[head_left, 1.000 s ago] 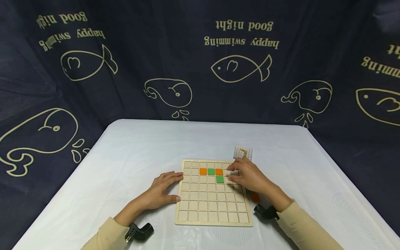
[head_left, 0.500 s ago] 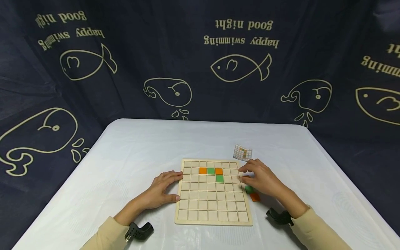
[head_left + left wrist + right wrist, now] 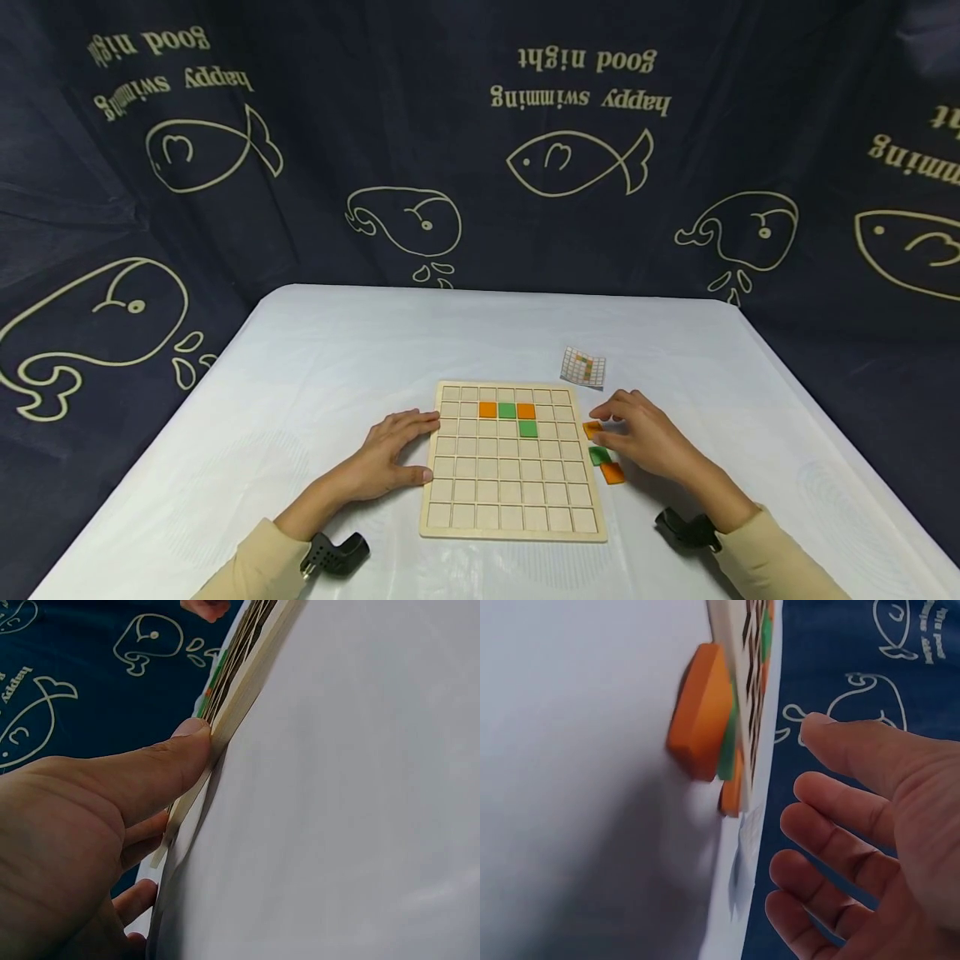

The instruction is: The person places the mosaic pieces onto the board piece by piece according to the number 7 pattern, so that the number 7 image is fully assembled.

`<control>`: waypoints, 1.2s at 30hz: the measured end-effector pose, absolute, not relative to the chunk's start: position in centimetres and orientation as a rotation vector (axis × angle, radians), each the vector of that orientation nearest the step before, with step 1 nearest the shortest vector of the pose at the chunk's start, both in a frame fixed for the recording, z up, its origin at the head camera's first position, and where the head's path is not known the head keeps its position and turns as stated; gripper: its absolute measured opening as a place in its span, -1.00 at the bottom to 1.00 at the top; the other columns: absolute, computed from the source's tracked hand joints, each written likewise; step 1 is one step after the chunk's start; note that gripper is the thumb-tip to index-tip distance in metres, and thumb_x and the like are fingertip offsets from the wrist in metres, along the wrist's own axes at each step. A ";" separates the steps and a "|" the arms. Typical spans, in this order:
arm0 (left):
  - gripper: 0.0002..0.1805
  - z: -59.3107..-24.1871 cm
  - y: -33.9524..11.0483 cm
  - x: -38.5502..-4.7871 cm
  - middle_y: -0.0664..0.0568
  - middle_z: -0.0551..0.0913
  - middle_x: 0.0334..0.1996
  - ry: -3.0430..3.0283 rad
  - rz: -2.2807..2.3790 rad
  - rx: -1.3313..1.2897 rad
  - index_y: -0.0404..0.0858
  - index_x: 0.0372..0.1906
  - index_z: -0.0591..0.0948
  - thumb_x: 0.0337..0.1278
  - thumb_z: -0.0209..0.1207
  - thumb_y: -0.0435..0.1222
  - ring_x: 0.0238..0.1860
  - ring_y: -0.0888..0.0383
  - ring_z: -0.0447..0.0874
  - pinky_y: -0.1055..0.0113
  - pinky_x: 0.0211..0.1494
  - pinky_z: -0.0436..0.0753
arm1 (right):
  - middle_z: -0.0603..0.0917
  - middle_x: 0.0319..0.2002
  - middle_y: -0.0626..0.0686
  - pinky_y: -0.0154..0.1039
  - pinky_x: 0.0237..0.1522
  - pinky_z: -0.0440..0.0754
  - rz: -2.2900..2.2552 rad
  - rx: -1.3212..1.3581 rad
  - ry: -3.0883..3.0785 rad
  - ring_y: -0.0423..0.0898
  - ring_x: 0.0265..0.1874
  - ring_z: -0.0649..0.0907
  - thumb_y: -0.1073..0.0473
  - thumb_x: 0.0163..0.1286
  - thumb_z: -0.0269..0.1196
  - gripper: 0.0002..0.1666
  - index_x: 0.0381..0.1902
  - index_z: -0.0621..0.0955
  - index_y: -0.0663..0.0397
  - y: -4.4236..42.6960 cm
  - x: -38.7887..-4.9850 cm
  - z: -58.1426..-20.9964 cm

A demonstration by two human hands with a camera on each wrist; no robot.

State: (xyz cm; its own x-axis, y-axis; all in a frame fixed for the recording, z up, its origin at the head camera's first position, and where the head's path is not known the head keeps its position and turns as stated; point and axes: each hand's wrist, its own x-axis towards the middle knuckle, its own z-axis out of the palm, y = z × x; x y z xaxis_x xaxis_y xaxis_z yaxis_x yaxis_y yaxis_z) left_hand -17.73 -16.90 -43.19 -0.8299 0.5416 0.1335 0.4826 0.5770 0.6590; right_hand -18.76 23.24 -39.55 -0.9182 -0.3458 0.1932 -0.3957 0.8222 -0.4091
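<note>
A wooden grid board (image 3: 498, 521) lies on the table, with two orange tiles and two green tiles, one of them the green tile (image 3: 528, 428), in its cells. My left hand (image 3: 386, 462) rests at the board's left edge, thumb and fingertips touching the rim. Beyond the right edge my right hand (image 3: 645, 433) hovers with fingers apart, near an orange tile (image 3: 592, 429) partly hidden by it. A green tile (image 3: 599, 456) and another orange tile (image 3: 612, 473) lie just below. In the right wrist view the fingers hold nothing, beside the nearest orange tile (image 3: 701, 712).
A small patterned card (image 3: 582, 367) lies above the board's upper right corner. The white table (image 3: 337, 342) reaches back to a dark curtain (image 3: 480, 242) printed with fish and whales. Black straps with devices sit at both wrists.
My right hand has moved right, off the board, and come down beside the loose tiles, uncovering the card and the upper orange tile. My left hand has stayed in place.
</note>
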 end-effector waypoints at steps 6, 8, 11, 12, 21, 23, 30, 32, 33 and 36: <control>-0.22 -43.2 -16.9 -17.8 0.03 0.23 0.43 2.707 1.101 0.873 -0.16 0.35 0.34 -0.01 0.32 -0.05 0.47 -0.14 0.00 -0.20 0.36 -0.04 | 0.61 -0.26 -0.08 -0.23 -0.22 0.50 0.684 0.599 -2.896 -0.12 -0.21 0.51 0.12 0.14 0.38 -0.71 -0.15 0.68 0.03 23.9 -19.0 -39.9; -0.22 -43.2 -16.9 -17.8 0.02 0.23 0.43 2.708 1.101 0.879 -0.17 0.35 0.35 -0.01 0.32 -0.05 0.47 -0.15 0.01 -0.21 0.36 -0.04 | 0.61 -0.26 -0.08 -0.23 -0.22 0.49 0.683 0.612 -2.897 -0.13 -0.22 0.50 0.13 0.15 0.38 -0.71 -0.14 0.67 0.03 24.1 -19.1 -39.9; -0.23 -43.2 -16.9 -17.7 0.00 0.24 0.42 2.710 1.102 0.895 -0.18 0.34 0.35 -0.01 0.32 -0.05 0.46 -0.16 0.01 -0.22 0.35 -0.03 | 0.62 -0.24 -0.09 -0.21 -0.20 0.49 0.671 0.618 -2.912 -0.15 -0.23 0.48 0.12 0.15 0.38 -0.70 -0.13 0.67 0.02 24.4 -19.4 -40.1; -0.23 -43.2 -16.9 -17.8 -0.01 0.25 0.42 2.714 1.100 0.901 -0.18 0.34 0.35 0.00 0.32 -0.05 0.46 -0.17 0.02 -0.23 0.34 -0.02 | 0.62 -0.23 -0.09 -0.20 -0.19 0.49 0.665 0.617 -2.919 -0.15 -0.22 0.48 0.12 0.15 0.38 -0.70 -0.13 0.67 0.01 24.4 -19.5 -40.1; -0.23 -43.2 -16.9 -17.8 -0.01 0.25 0.42 2.716 1.098 0.899 -0.18 0.34 0.35 0.01 0.31 -0.04 0.46 -0.17 0.02 -0.24 0.35 -0.02 | 0.62 -0.22 -0.13 -0.22 -0.16 0.47 0.646 0.625 -2.970 -0.18 -0.22 0.46 0.11 0.13 0.39 -0.70 -0.14 0.67 -0.04 24.9 -20.1 -40.4; -0.24 -43.3 -16.9 -17.8 -0.03 0.25 0.42 2.723 1.094 0.908 -0.19 0.34 0.35 0.02 0.30 -0.03 0.45 -0.19 0.03 -0.25 0.34 -0.01 | 0.62 -0.22 -0.13 -0.23 -0.17 0.47 0.646 0.630 -2.975 -0.18 -0.22 0.45 0.11 0.12 0.39 -0.71 -0.15 0.67 -0.05 24.9 -20.2 -40.5; -0.24 -43.3 -16.9 -17.8 -0.04 0.26 0.41 2.731 1.089 0.918 -0.20 0.34 0.35 0.03 0.30 -0.03 0.45 -0.20 0.04 -0.26 0.34 -0.01 | 0.60 -0.24 -0.14 -0.28 -0.20 0.45 0.651 0.635 -2.993 -0.19 -0.25 0.43 0.14 0.11 0.40 -0.70 -0.15 0.67 -0.05 25.0 -20.6 -40.7; -0.24 -43.3 -16.9 -17.9 -0.03 0.26 0.41 2.732 1.088 0.918 -0.20 0.34 0.35 0.03 0.30 -0.03 0.45 -0.20 0.04 -0.26 0.33 0.00 | 0.59 -0.25 -0.14 -0.30 -0.22 0.42 0.653 0.639 -2.995 -0.19 -0.26 0.41 0.16 0.11 0.40 -0.69 -0.14 0.68 -0.04 25.0 -20.7 -40.8; -0.24 -43.3 -16.9 -17.9 -0.03 0.26 0.41 2.729 1.089 0.916 -0.20 0.34 0.35 0.03 0.30 -0.03 0.45 -0.20 0.04 -0.26 0.33 0.00 | 0.59 -0.26 -0.14 -0.31 -0.22 0.42 0.649 0.638 -2.997 -0.19 -0.26 0.41 0.16 0.10 0.40 -0.69 -0.14 0.68 -0.04 25.0 -20.7 -40.9; -0.24 -43.3 -16.9 -17.9 -0.02 0.25 0.42 2.728 1.084 0.913 -0.20 0.34 0.35 0.03 0.30 -0.03 0.45 -0.19 0.04 -0.26 0.34 0.00 | 0.57 -0.29 -0.15 -0.33 -0.24 0.39 0.635 0.646 -3.001 -0.19 -0.27 0.39 0.16 0.10 0.39 -0.69 -0.14 0.68 -0.05 25.1 -20.8 -41.0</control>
State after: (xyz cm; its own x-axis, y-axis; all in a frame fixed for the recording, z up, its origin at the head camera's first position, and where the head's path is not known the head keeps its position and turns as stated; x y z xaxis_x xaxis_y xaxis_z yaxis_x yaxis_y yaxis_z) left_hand -17.88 -16.93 -43.34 -0.8214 0.5505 0.1493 0.5028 0.5753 0.6452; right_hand -20.76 25.08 -41.03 -0.9151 -0.3931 0.0900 -0.3959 0.8330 -0.3865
